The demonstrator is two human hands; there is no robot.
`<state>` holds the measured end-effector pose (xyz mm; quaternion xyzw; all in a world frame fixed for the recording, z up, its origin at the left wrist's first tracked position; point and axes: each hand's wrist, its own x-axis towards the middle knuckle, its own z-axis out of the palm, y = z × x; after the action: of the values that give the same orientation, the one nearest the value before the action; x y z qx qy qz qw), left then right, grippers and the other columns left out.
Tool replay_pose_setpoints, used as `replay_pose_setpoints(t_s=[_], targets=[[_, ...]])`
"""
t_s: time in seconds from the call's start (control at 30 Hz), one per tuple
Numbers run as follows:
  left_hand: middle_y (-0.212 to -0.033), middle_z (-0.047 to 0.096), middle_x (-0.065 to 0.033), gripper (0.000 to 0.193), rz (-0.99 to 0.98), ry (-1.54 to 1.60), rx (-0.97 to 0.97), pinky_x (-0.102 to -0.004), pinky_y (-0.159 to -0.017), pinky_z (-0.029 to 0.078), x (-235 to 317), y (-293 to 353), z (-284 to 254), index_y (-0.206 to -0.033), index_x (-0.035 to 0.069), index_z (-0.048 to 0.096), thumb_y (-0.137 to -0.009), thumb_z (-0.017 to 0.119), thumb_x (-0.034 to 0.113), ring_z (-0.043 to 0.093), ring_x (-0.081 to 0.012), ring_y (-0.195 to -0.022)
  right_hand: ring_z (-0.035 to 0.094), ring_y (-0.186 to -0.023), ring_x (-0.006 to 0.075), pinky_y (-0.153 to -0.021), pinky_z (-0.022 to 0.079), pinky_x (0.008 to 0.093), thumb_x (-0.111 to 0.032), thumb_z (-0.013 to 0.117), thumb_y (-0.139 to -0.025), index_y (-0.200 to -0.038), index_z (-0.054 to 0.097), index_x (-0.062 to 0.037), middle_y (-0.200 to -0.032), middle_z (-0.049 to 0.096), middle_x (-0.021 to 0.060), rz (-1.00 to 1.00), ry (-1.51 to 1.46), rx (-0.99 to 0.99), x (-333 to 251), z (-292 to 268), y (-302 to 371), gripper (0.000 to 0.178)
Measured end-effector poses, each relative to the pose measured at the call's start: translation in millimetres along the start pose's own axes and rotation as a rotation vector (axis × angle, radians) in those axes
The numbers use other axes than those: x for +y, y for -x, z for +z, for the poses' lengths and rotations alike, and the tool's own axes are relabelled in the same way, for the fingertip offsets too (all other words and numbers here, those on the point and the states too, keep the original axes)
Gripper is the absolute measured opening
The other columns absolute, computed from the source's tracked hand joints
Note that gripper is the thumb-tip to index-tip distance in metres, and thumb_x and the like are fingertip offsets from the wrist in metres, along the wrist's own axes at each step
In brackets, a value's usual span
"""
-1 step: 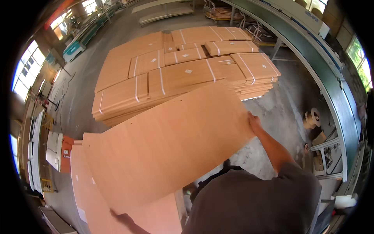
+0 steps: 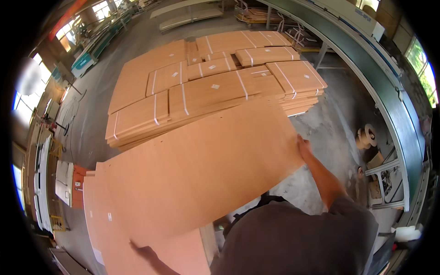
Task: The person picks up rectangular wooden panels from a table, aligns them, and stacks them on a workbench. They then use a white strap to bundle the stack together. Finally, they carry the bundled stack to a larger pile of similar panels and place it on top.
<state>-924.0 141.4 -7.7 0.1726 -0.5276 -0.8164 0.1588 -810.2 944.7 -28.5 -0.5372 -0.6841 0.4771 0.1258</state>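
Observation:
A large flat wood panel (image 2: 197, 169) with small dark holes near its far edge is held slantwise in front of me. My right hand (image 2: 303, 147) is closed on its right edge. At its lower left corner my left hand (image 2: 143, 251) grips it, fingers partly hidden and slightly blurred. The left part of the panel hangs over a stack of similar panels (image 2: 98, 229), which carries small white labels. Whether the panel touches this stack I cannot tell.
Beyond the panel lies a broad pile of strapped wood boards (image 2: 211, 87). A long machine with a metal bed (image 2: 385, 91) runs along the right, near a spool (image 2: 366, 136). An orange and white cabinet (image 2: 71, 183) stands at the left.
The panel and my right hand have shifted slightly to the right in the picture. My left hand sits a little higher. Both hands keep their hold.

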Motion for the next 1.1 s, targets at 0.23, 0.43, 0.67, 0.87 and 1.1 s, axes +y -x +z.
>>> replay_pose_setpoints(t_s=[0.23, 0.43, 0.67, 0.87, 1.1], targets=[[-0.143, 0.045, -0.0074, 0.059, -0.564, 0.378, -0.559, -0.0401, -0.106, 0.035, -147.0, 61.9, 322.8, -0.143, 0.008, 0.037, -0.100, 0.035, 0.048, 0.043, -0.0224, -0.129, 0.039, -0.055, 0.0114, -0.053, 0.034, 0.0341, -0.055, 0.056, -0.089, -0.068, 0.058, -0.0009, -0.058, 0.047, -0.0011, 0.109, -0.121, 0.596, 161.4, -252.0, -35.6, 0.058], [-0.130, 0.055, -0.0040, 0.045, -0.813, 0.127, -0.646, -0.0343, -0.094, 0.046, -301.8, 169.5, 524.9, -0.133, 0.008, 0.045, -0.097, 0.049, 0.034, 0.054, -0.0185, -0.116, 0.056, -0.074, 0.0179, -0.071, 0.045, 0.0340, -0.058, 0.053, -0.090, -0.094, 0.067, 0.0072, -0.079, 0.066, 0.0106, 0.168, -0.180, 0.728, 180.3, -380.5, -59.1, 0.067], [-0.104, 0.064, -0.0026, 0.029, -1.097, -0.018, -0.556, -0.0341, -0.081, 0.053, -467.4, 243.8, 690.2, -0.116, 0.010, 0.055, -0.091, 0.057, 0.024, 0.063, -0.0179, -0.094, 0.058, -0.075, 0.0193, -0.071, 0.046, 0.0333, -0.061, 0.053, -0.088, -0.098, 0.068, 0.0057, -0.084, 0.068, 0.0107, 0.129, -0.089, 0.751, 119.7, -486.8, -183.4, 0.069], [-0.106, 0.063, -0.0057, 0.032, -1.167, 0.013, -0.231, -0.0355, -0.078, 0.053, -590.0, 313.0, 811.3, -0.116, 0.007, 0.055, -0.088, 0.061, 0.022, 0.063, -0.0213, -0.093, 0.060, -0.078, 0.0195, -0.074, 0.047, 0.0333, -0.055, 0.050, -0.093, -0.104, 0.068, 0.0051, -0.090, 0.070, 0.0131, 0.095, 0.142, 0.748, 79.9, -557.4, -375.9, 0.064], [-0.109, 0.063, -0.0085, 0.033, -1.068, -0.065, -0.008, -0.0391, -0.079, 0.054, -678.8, 321.4, 918.8, -0.117, 0.007, 0.055, -0.090, 0.062, 0.025, 0.063, -0.0232, -0.094, 0.064, -0.081, 0.0257, -0.075, 0.048, 0.0373, -0.054, 0.046, -0.093, -0.102, 0.067, 0.0051, -0.091, 0.070, 0.0173, 0.026, 0.198, 0.374, 5.8, -506.1, -669.4, 0.063]])
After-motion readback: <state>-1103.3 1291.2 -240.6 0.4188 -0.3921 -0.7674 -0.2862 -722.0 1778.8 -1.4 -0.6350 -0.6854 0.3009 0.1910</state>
